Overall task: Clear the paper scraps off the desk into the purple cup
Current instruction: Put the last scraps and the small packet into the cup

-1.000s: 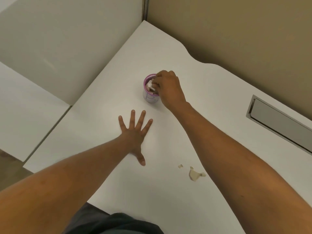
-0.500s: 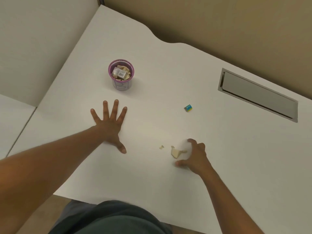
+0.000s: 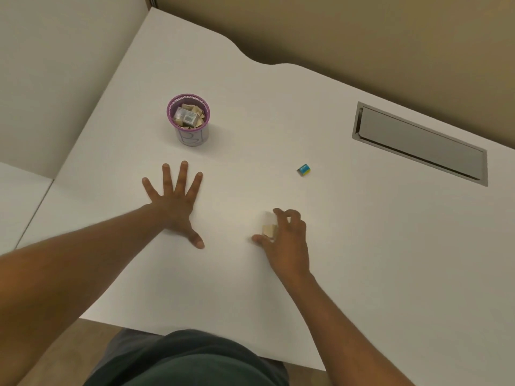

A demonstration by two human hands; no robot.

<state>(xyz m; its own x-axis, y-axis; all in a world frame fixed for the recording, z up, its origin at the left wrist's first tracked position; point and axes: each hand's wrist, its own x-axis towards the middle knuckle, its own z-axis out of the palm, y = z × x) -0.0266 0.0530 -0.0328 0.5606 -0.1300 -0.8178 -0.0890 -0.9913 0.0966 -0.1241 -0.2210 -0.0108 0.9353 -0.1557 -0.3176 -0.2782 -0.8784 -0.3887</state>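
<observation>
The purple cup (image 3: 189,121) stands upright on the white desk (image 3: 278,112), filled near its rim with several tan paper scraps and a small printed label. My left hand (image 3: 178,199) lies flat on the desk below the cup, fingers spread, holding nothing. My right hand (image 3: 284,235) is curled on the desk to the right, its fingers and thumb closed around a tan paper scrap (image 3: 269,231). The small scrap that lay beside it is hidden or blurred. A small blue and yellow piece (image 3: 303,169) lies farther right, apart from both hands.
A grey rectangular cable hatch (image 3: 418,143) is set into the desk at the right. Partition walls border the desk at the back and left. The desk's near edge runs just in front of my torso, with floor showing at lower left.
One second ago my right hand was at the cup's mouth; it then came back to the scraps near me and has now closed around the tan scrap. My left hand stayed flat.
</observation>
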